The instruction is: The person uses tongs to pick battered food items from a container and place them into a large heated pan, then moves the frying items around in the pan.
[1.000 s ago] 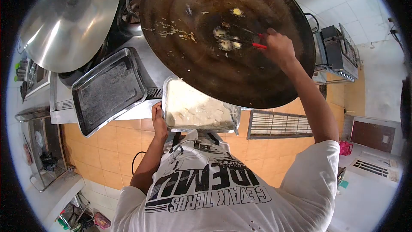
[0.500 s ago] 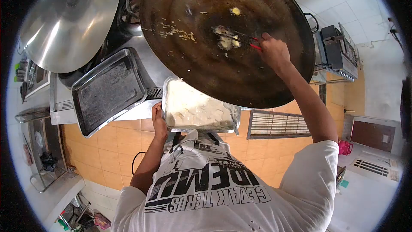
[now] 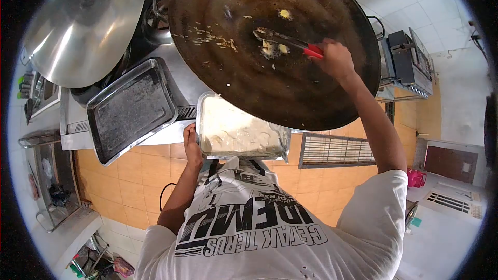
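Over the large dark wok (image 3: 290, 91), my right hand (image 3: 334, 59) is closed around the red handle of metal tongs (image 3: 285, 38). The tips of the tongs are above the middle of the wok, beside pale yellowish bits (image 3: 268, 49) on its surface. A small yellow piece (image 3: 285, 14) lies farther back in the wok. My left hand (image 3: 192, 146) grips the left rim of a metal tray (image 3: 201, 151) filled with a pale creamy mass (image 3: 238, 132). The tray is at the wok's near edge, in front of my body.
A blackened rectangular baking tray (image 3: 132, 111) sits on the steel counter (image 3: 181, 80) to the left. Behind it a big shiny metal lid (image 3: 83, 26) leans at the back left. A floor grate (image 3: 337, 150) and a dark appliance (image 3: 410, 62) are to the right.
The tongs have turned, so more of the red handle shows, and their tips have shifted slightly up and left off the pale bits. My left hand and the filled tray stay in place.
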The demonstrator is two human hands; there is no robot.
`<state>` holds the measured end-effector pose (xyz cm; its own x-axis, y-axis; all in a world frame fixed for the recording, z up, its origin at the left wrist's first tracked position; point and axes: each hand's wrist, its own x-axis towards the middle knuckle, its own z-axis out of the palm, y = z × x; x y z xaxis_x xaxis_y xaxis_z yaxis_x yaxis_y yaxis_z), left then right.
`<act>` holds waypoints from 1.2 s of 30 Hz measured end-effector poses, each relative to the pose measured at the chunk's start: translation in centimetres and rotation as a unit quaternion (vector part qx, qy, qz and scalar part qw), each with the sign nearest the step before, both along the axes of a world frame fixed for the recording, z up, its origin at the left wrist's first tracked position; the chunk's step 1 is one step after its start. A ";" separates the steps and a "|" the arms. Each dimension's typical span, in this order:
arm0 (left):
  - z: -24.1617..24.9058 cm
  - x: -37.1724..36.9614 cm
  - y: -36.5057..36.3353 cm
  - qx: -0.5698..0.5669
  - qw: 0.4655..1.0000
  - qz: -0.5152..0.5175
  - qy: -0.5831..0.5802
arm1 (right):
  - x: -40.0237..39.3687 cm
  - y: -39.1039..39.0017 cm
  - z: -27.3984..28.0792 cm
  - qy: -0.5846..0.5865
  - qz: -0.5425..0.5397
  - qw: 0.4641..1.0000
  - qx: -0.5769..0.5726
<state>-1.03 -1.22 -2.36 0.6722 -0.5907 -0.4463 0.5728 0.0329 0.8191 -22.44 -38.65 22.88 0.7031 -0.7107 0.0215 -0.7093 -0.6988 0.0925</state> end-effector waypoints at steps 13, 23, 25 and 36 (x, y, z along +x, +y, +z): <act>0.1 -0.2 -0.2 0.005 1.000 0.003 -0.031 | -1.9 -4.4 -1.7 -0.102 -0.149 0.961 0.210; 0.6 -0.2 -0.3 0.008 0.999 -0.001 -0.044 | -1.6 -4.4 0.2 -0.123 -0.197 0.920 0.314; 0.3 0.0 -0.1 0.015 0.999 -0.002 -0.042 | -1.8 -4.4 0.1 -0.154 -0.213 0.901 0.344; 0.8 -0.2 -0.2 0.013 0.999 -0.006 -0.042 | -2.0 -4.4 2.1 -0.135 -0.228 0.880 0.395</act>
